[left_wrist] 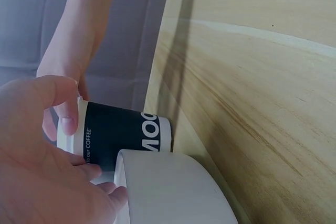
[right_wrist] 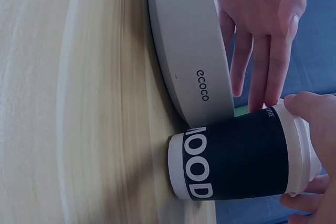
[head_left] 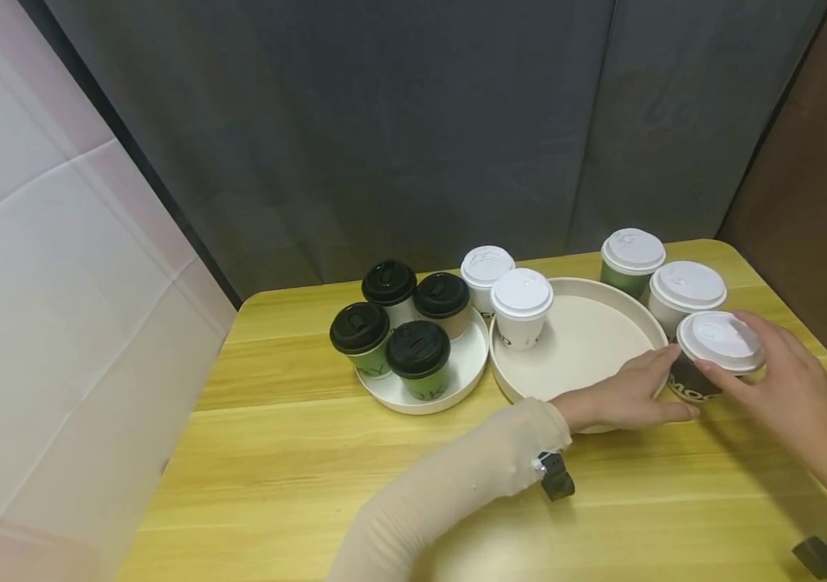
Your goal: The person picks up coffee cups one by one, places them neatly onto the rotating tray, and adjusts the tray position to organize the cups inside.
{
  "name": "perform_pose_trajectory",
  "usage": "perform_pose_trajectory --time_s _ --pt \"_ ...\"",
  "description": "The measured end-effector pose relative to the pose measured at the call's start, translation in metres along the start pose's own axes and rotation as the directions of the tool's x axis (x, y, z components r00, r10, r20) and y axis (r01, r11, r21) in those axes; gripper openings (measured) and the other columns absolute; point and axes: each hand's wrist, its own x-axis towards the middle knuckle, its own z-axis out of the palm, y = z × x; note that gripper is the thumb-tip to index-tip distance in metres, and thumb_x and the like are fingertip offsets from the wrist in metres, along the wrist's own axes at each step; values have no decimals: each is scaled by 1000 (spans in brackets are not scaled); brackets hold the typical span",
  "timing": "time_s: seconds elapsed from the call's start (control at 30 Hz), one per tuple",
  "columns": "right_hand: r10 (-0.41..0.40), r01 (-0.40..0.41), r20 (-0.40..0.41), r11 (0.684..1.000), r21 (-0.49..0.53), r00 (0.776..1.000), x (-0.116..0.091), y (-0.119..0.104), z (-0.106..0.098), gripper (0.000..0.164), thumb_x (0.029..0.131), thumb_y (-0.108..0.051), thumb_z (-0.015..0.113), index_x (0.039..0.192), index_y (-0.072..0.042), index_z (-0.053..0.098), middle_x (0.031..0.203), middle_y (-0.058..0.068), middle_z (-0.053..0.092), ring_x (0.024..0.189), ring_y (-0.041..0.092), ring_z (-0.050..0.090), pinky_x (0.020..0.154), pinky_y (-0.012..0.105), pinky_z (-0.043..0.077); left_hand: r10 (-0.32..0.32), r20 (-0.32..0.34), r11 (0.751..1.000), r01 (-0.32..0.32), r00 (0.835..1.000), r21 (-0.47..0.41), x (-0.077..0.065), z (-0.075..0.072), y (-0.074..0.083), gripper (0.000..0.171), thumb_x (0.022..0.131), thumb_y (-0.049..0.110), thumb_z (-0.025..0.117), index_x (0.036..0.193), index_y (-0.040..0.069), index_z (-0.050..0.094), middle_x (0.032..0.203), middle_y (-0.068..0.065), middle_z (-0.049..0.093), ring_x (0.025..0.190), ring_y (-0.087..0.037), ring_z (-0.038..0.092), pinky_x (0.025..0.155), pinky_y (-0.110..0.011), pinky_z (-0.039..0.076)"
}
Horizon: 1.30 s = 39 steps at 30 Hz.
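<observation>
Beige sleeve (head_left: pixel 449 487), left grip (head_left: pixel 631 394) wide beside dark cup (right_wrist: pixel 241 156), right grip (head_left: pixel 795 384) pinching its lid (head_left: pixel 719 338)

Bright and warm in the head view, with a pale sheen low on the yellow wood-grain tabletop (head_left: pixel 529 537) and a soft-edged diagonal shadow at right. Stretched by wide-angle distortion toward the left, along the pinkish-white wall panel (head_left: pixel 56 323). Dimmer and bluish in both wrist views; blurrily shadowed, in the right one, beside the black-and-white paper cup (right_wrist: pixel 236 156).
</observation>
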Motion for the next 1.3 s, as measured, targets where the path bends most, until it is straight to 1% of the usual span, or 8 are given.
perform_pose_trajectory --time_s 0.17,0.33,0.5,0.7,0.8,0.9,1.1,1.3 --pt "5 -5 -18 1000 -1 1000 0 -4 -4 77 81 -28 79 145 -1 44 132 35 52 115 52 48 80 67 35 14 -2 1000 -14 1000 -17 -2 0 2 87 97 43 55 160 25 -1 167 11 12 152 0 11 121 -13 15" --pt "4 -4 -72 1000 5 997 -1 -10 -9 75 76 -25 82 140 -1 49 126 34 56 110 49 51 75 60 34 26 -6 999 -26 1000 -34 -6 -4 5 89 97 43 56 160 27 -5 167 11 9 152 0 9 122 -14 15" --pt "6 -6 -96 1000 7 995 -1 -17 -14 77 74 -25 84 139 -2 51 124 34 56 109 49 51 76 58 33 3 -4 1000 -3 1000 -23 -14 -10 11 89 96 44 56 160 23 -2 167 9 8 153 -2 9 122 -14 15" --pt "-10 12 -141 1000 10 990 -2 -25 -18 77 70 -24 86 137 -5 54 113 31 58 99 45 52 72 44 31 36 -21 999 -36 999 -22 -24 -14 14 90 96 44 57 160 22 -1 167 8 8 153 -3 9 122 -16 15" --pt "-9 12 -166 1000 20 986 -3 -30 -20 77 68 -23 87 137 -7 55 113 30 59 100 42 52 73 37 30 31 -26 999 -32 999 -38 -31 -18 15 90 96 45 57 160 23 -1 167 9 7 153 -4 8 123 -17 16" --pt "0 4 -171 1000 25 985 -3 -37 -22 78 68 -23 87 138 -10 55 115 28 61 101 39 51 73 34 29 25 -37 997 -28 999 -66 -38 -21 15 89 95 45 58 160 26 0 167 10 8 153 -4 9 123 -19 20" --pt "-8 11 -150 1000 22 989 -3 -48 -26 79 70 -26 86 140 -13 53 113 28 59 100 39 50 72 37 29 59 -66 994 -65 996 -90 -51 -28 14 88 95 44 59 160 26 2 167 9 8 152 -2 11 122 -19 22" --pt "-3 7 -121 1000 27 993 -3 -60 -30 78 73 -27 85 142 -14 51 121 30 59 107 44 52 75 49 30 78 -78 990 -86 994 -112 -62 -30 15 88 96 41 59 160 26 2 167 7 8 151 -1 12 120 -16 22"
